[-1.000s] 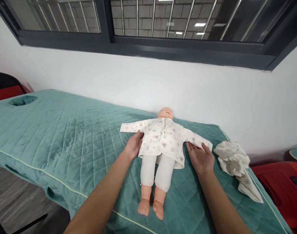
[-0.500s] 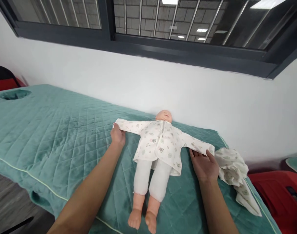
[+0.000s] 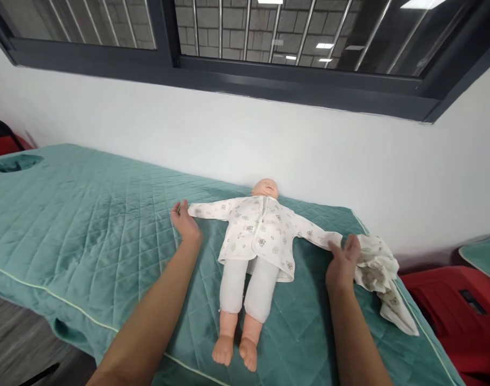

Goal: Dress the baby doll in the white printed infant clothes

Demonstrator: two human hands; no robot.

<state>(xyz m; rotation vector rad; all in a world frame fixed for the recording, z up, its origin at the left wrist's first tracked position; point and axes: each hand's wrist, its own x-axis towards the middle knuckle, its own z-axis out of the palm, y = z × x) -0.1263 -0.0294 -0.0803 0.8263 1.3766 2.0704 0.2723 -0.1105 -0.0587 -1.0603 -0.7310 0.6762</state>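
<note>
On its back in the head view lies a baby doll [image 3: 265, 187] with arms spread wide. It wears a white printed baby shirt [image 3: 258, 228], closed down the front, over white cloth-covered legs; its feet are bare. My left hand [image 3: 185, 222] is just off the end of the sleeve at the picture's left, fingers apart and holding nothing. Beside the other sleeve's cuff is my right hand [image 3: 340, 268], thumb and fingers apart with nothing visible between them. I cannot tell whether it touches the cuff.
A green quilted bed cover [image 3: 108, 225] spreads under the doll, against the white wall [image 3: 156, 128]. Crumpled white printed cloth [image 3: 377, 265] lies by the right edge. A red chair [image 3: 442, 311] stands beyond it. The dark window frame [image 3: 237, 83] runs above.
My left hand has let go of the sleeve cuff and moved outward. My right hand has turned from palm up to more upright beside its cuff. The view has shifted slightly.
</note>
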